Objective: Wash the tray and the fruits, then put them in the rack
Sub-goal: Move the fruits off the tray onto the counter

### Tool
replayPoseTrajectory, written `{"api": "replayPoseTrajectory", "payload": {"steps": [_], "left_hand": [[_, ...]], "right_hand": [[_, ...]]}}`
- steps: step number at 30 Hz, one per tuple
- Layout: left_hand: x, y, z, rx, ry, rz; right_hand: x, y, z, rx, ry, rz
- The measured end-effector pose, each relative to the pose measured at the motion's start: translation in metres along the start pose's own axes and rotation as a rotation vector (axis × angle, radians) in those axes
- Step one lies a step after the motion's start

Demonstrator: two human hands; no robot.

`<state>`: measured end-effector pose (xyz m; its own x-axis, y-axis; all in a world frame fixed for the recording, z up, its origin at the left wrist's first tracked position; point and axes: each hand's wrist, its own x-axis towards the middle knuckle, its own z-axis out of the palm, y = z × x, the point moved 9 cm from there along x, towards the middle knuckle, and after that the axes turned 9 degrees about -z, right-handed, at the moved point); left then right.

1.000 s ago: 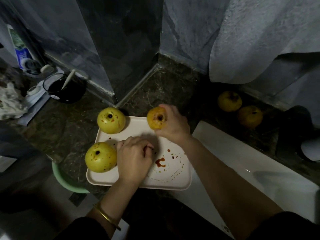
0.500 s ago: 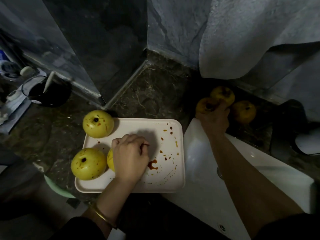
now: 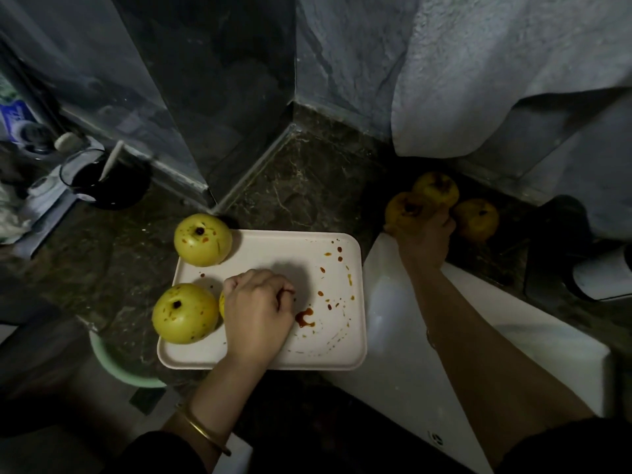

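Right hand (image 3: 425, 234): fingers curled round the carried fruit (image 3: 405, 208), grip not yet released. One second ago this hand held that fruit over the far edge of the tray (image 3: 335, 359). It now stands well to the right of the tray, with the fruit lowered against the two set-aside fruits (image 3: 477, 218) on the tabletop (image 3: 307, 186). Whether the fruit already rests on the tabletop cannot be told.

Left hand (image 3: 256, 309): unchanged, fingers curled over the covered fruit (image 3: 222, 304) at the near-left part of the tray; only a yellow sliver shows.

Judgement: the tray is being emptied one fruit at a time. Three fruits are now off the tray and three remain, so washing has probably not begun.

Remaining items: the two stained fruits (image 3: 202, 239) sit on the left side of the tray, one touching the covered fruit, one at the far-left corner. Red-brown stains (image 3: 305, 318) mark the right half of the tray. The sink (image 3: 393, 336) lies directly right of the tray.
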<state>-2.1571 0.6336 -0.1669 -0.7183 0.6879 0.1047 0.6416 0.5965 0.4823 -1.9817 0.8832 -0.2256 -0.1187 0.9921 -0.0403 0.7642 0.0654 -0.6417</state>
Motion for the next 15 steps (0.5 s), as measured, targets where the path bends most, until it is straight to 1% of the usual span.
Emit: {"api": "replayPoseTrajectory", "payload": {"steps": [2,3,4,6,8,9,12,13,15], "left_hand": [[-0.006,-0.003,-0.005,-0.047,0.022,-0.018],[-0.008,-0.006,-0.009,-0.075,0.031,-0.037],[-0.009,-0.010,-0.012,-0.105,0.037,-0.061],[-0.011,-0.019,-0.020,-0.177,0.055,-0.120],[-0.013,-0.028,-0.029,-0.232,0.086,-0.161],[-0.014,-0.032,-0.033,-0.240,0.099,-0.169],[-0.021,-0.043,-0.038,-0.217,0.108,-0.168],[-0.023,-0.046,-0.038,-0.209,0.105,-0.168],[-0.027,-0.052,-0.039,-0.189,0.102,-0.170]], "right_hand": [[-0.009,-0.014,-0.009,-0.046,0.077,-0.082],[-0.017,-0.028,-0.010,-0.056,0.095,-0.157],[-0.028,-0.044,-0.007,-0.040,0.083,-0.254],[-0.059,-0.080,0.009,0.033,-0.013,-0.493],[-0.097,-0.111,0.028,0.025,-0.158,-0.700],[-0.116,-0.122,0.040,0.007,-0.267,-0.773],[-0.168,-0.135,0.083,0.020,-0.707,-0.848],[-0.181,-0.135,0.092,-0.009,-0.793,-0.877],[-0.197,-0.131,0.107,-0.074,-0.878,-0.900]]}}
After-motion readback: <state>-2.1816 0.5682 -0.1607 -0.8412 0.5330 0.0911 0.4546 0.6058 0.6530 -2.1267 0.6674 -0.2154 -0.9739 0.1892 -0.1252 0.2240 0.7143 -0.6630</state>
